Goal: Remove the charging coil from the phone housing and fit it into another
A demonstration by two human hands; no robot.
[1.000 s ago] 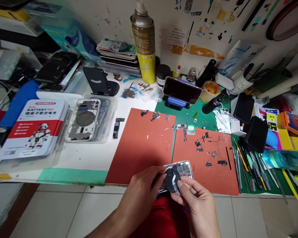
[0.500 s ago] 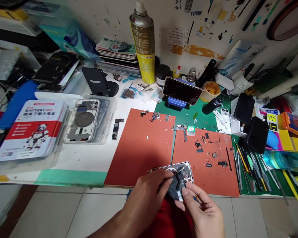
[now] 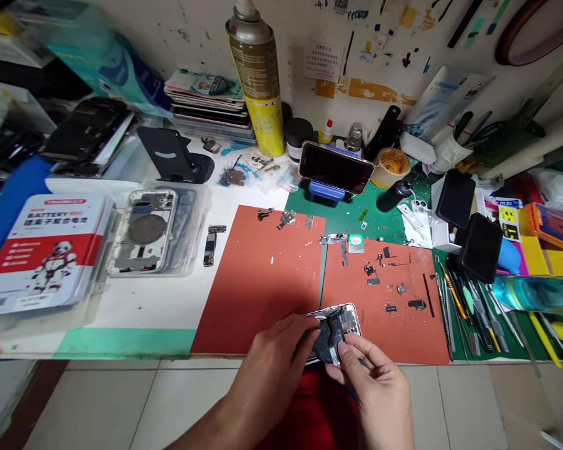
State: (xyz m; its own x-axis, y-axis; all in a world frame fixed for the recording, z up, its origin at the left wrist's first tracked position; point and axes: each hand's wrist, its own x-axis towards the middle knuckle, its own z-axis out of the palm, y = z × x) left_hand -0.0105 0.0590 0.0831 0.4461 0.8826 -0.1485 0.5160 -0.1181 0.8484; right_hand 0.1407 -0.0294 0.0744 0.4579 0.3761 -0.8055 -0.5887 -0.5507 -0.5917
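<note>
Between my hands is a dark grey, thin phone part (image 3: 327,340) with a wavy ridge and a shiny strip at its lower edge. My left hand (image 3: 279,353) pinches its left edge between thumb and fingers. The thumb and fingers of my right hand (image 3: 373,375) are closed on its lower right corner. Directly behind it is an open phone housing (image 3: 353,317) with a silvery frame, at the front edge of the brown mat (image 3: 258,300). The part and my left hand cover much of the housing. Whether the part touches it, I cannot tell.
Small phone parts (image 3: 373,281) are scattered over the right mat. Tweezers and screwdrivers (image 3: 481,319) lie at the right. A phone on a blue stand (image 3: 326,190) stands behind. At left are another phone housing (image 3: 145,231), a logic board (image 3: 210,247) and a battery box (image 3: 47,250).
The camera view has shifted slightly, moving the bench items left. Both hands, still gripping the dark part, have moved it a little up against the housing behind.
</note>
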